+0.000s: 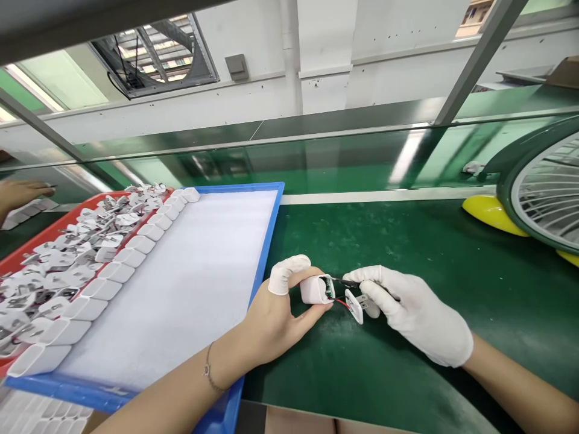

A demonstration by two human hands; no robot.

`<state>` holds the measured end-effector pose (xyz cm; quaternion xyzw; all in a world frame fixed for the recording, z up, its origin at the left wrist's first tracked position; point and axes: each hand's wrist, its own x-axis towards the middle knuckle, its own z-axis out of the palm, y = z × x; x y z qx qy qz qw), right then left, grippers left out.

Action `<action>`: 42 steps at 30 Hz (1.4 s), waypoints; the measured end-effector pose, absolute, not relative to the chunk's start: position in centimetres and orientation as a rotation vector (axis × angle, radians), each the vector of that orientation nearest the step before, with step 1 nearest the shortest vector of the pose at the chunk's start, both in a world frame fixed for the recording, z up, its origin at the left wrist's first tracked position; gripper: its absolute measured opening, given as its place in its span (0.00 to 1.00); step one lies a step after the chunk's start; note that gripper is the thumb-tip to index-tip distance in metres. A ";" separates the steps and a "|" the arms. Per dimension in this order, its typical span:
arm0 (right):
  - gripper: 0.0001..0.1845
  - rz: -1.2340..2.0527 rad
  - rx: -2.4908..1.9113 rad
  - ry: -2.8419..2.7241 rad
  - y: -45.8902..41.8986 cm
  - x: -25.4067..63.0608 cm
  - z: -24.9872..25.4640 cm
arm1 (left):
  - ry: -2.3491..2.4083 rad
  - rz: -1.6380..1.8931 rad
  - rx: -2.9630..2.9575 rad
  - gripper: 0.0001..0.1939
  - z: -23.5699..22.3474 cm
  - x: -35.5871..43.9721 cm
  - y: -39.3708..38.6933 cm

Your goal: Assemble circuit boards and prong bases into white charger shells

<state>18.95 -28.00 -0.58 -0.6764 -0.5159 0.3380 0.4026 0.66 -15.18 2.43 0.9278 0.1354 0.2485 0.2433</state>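
Observation:
My left hand (275, 316), bare apart from a white finger cot on the thumb, is closed round a small white charger shell (313, 290) held just above the green belt. My right hand (418, 313), in a white glove, pinches a white plug cap with metal prongs (356, 304). Red and black wires (340, 301) run from the cap into the open end of the shell. The two parts are a few centimetres apart.
A blue tray (266, 241) with a white foam liner (190, 283) lies at left, a row of white shells (108, 283) along its left edge. A red bin of loose plug parts (58, 259) sits beyond it. A fan with a yellow base (538, 199) stands right. Another person's hand (20, 193) shows far left.

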 end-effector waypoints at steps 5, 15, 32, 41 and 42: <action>0.14 0.868 -1.712 -1.311 -28.0 18.9 -0.5 | 0.385 0.659 2.530 0.17 2.5 0.7 -15.2; 0.14 0.899 -1.706 -1.323 -28.1 18.6 -0.1 | 0.401 0.573 2.588 0.18 2.3 0.4 -15.3; 0.14 0.648 -1.795 -1.419 -28.4 19.2 0.3 | 0.371 0.660 2.583 0.17 2.0 0.3 -14.7; 0.14 0.724 -1.707 -1.503 -28.7 18.8 0.7 | 0.295 0.752 2.641 0.25 1.8 0.0 -14.5; 0.14 0.696 -1.713 -1.547 -28.7 18.8 0.7 | 0.317 0.739 2.640 0.24 1.7 0.0 -14.5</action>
